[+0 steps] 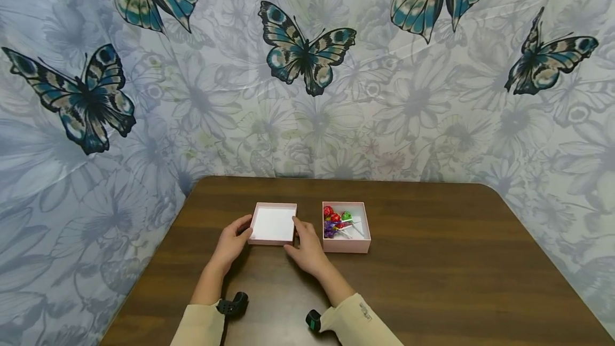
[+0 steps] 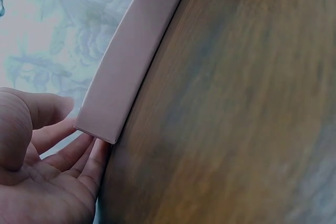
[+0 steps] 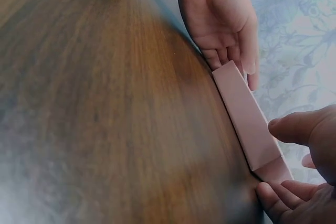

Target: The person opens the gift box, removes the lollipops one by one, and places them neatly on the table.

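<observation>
**Cream sleeves (image 1: 199, 327) in front, bare hands at either side of a shallow pink box (image 1: 273, 224)**

Cuffed low in the frame, both arms reach forward over the brown desk (image 1: 456, 271), each with a black wristband (image 1: 233, 305) at the cuff. Just beyond are the hands. On the left hand (image 1: 231, 242) the grip is loosely open: fingertips lie against the box's left end, while the thumb stands apart from them. On the right hand (image 1: 309, 250) the grip is likewise parted, its fingers at the right end and the thumb near the front corner. Neither is closed round the box.

Between them the shallow box sits flat on the desk, white inside facing up. To its right, just past the right hand, stands a second pink box (image 1: 346, 247) with red, purple and green lollipops (image 1: 333, 218) gathered mostly at its left side. Behind the desk hangs a pale floral backdrop (image 1: 326, 143) printed with blue-and-black butterflies (image 1: 306, 55).
</observation>
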Demonstrator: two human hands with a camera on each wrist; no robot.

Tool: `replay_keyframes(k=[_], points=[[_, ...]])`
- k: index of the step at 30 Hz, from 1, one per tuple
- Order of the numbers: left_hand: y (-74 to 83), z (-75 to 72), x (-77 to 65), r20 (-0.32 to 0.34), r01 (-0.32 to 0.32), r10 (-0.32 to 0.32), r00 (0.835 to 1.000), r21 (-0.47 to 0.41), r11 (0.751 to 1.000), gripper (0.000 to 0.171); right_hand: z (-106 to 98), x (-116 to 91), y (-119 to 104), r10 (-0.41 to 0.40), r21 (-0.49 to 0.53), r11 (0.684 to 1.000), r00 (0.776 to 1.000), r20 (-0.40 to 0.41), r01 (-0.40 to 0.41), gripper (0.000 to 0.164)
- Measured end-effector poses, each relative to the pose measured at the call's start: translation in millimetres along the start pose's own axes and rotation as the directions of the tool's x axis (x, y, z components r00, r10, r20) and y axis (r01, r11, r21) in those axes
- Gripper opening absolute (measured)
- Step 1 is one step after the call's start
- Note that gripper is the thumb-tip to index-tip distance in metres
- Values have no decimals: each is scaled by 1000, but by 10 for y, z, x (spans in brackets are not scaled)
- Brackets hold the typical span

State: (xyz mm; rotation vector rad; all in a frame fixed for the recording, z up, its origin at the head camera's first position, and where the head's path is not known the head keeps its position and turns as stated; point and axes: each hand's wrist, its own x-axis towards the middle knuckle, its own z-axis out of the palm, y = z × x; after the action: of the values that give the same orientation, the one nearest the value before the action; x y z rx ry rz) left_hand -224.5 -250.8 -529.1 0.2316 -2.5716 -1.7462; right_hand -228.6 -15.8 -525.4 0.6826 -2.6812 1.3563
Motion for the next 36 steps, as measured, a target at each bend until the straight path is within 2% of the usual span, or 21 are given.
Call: replay_keyframes(k=[5, 12, 15, 19, 23, 26, 28, 32, 36], points=[[0, 9, 13, -13, -20, 20, 1000, -8, 1000, 46, -37, -27, -9, 22, 28, 999, 1000, 17, -22, 74], [56, 24, 4, -28, -45, 44, 999, -30, 999, 46, -106, -60, -40, 5, 43, 999, 1000, 18, -6, 73], [86, 34, -18, -70, -73, 69, 995, -48, 996, 45, -151, -75, -64, -20, 50, 999, 1000, 6, 19, 69], [141, 50, -54, -165, -112, 97, 982, -87, 990, 42, -241, -102, -109, -34, 104, 994, 999, 5, 34, 61], [261, 81, -101, -252, -170, 135, 958, -119, 978, 38, -355, -135, -182, -52, 223, 974, 999, 15, 47, 55], [383, 123, -140, -286, -222, 177, 942, -136, 965, 36, -441, -158, -241, -85, 299, 951, 996, 12, 78, 53], [471, 162, -165, -291, -244, 194, 937, -147, 959, 36, -501, -170, -269, -102, 311, 945, 995, 1, 96, 52], [644, 259, -217, -267, -266, 211, 940, -194, 944, 38, -659, -191, -308, -99, 287, 952, 995, -34, 104, 52], [866, 347, -339, -216, -280, 234, 948, -216, 935, 41, -845, -194, -301, -52, 255, 965, 996, -70, 68, 51]])
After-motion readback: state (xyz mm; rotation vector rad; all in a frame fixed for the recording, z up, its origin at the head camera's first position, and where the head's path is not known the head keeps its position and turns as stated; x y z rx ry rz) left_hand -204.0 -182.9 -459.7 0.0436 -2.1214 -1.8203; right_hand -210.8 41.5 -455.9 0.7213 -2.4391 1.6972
